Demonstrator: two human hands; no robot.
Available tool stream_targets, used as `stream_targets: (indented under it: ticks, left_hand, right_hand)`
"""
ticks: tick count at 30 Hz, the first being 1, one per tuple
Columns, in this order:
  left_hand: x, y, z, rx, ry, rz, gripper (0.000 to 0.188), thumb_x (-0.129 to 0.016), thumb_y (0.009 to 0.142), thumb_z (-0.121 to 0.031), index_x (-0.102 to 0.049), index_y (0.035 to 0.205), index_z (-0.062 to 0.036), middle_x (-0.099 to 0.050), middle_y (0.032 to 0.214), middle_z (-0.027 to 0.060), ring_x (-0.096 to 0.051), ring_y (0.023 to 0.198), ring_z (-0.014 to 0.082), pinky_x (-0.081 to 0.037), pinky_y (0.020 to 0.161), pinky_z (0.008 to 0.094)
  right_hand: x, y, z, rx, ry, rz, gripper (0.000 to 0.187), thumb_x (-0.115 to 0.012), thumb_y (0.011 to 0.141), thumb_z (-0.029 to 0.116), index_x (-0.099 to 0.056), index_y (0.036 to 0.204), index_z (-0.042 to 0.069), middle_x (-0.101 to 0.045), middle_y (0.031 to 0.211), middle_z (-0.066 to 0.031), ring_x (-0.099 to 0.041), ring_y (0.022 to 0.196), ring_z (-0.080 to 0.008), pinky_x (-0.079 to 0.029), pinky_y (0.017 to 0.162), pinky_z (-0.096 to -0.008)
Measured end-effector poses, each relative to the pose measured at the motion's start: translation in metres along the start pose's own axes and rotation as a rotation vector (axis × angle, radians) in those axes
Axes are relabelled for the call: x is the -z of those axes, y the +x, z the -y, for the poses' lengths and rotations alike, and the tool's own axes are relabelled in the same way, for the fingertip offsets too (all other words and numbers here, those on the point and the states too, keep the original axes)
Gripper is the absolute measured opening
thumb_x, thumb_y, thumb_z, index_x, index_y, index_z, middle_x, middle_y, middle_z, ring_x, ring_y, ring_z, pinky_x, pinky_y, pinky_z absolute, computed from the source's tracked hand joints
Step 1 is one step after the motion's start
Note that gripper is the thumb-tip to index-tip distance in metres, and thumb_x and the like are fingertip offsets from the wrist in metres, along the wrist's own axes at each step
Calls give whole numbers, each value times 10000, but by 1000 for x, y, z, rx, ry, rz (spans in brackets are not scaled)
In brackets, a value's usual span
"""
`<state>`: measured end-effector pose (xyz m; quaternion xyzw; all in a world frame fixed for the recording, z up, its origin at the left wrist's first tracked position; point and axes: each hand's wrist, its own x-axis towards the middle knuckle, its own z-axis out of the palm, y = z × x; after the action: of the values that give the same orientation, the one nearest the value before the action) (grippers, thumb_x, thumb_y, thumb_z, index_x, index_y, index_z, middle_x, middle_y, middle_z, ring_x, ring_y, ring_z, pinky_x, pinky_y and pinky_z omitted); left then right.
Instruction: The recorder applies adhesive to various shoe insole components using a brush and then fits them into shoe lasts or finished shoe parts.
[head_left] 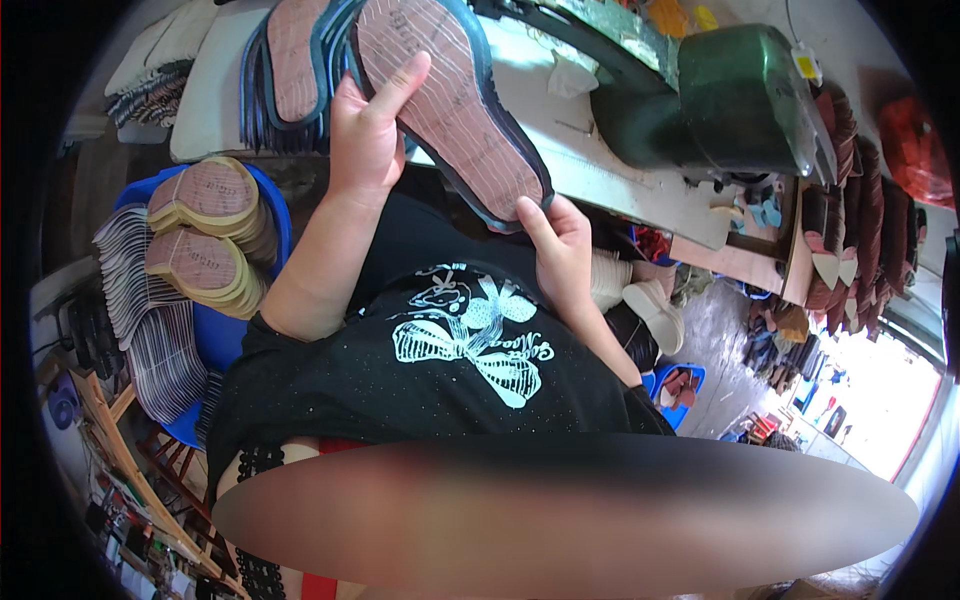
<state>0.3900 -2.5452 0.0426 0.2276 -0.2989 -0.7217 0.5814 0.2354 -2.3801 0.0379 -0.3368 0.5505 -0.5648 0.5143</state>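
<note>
The shoe sole (455, 95) is up at 12 o'clock, held over the near edge of the tabletop (620, 190). It has a pink top with thin white lines and a dark rim. The left hand (370, 130) pinches its left side, thumb on top and the other fingers tucked behind. The right hand (565, 250) pinches the narrow end, at the sole's 5 o'clock, thumb on top too. Both hands are closed on the sole. Holding it at two spots probably keeps it steady, with the pink side easy to see.

At 11 o'clock, a pile of dark-rimmed soles (295, 60) lies close by, maybe so they are easy to reach. At 9 o'clock, a blue tub (272, 195) holds yellow-edged soles (205, 190), perhaps stacked to stay neat. A dark green machine (745, 100) sits at 2 o'clock.
</note>
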Motion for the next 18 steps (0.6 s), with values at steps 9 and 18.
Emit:
stream_targets:
  ticks: [9,18]
  left_hand:
    - [-13,-26,18,93,212,73,259,-729,851,-78,-650,1080,13,-697,1030,73,-658,915,126,-511,860,283]
    - [-14,-15,7,159,339,288,204,-690,871,-60,-676,1051,36,-708,1002,81,-663,900,127,-517,837,263]
  right_hand:
    - [10,2,7,-56,182,-65,307,-518,1005,224,-649,1022,-53,-698,971,-136,-680,847,-182,-571,746,-344]
    - [12,12,19,-53,101,-53,167,-650,921,115,-643,977,-42,-682,859,-57,-630,772,-91,-509,729,-233]
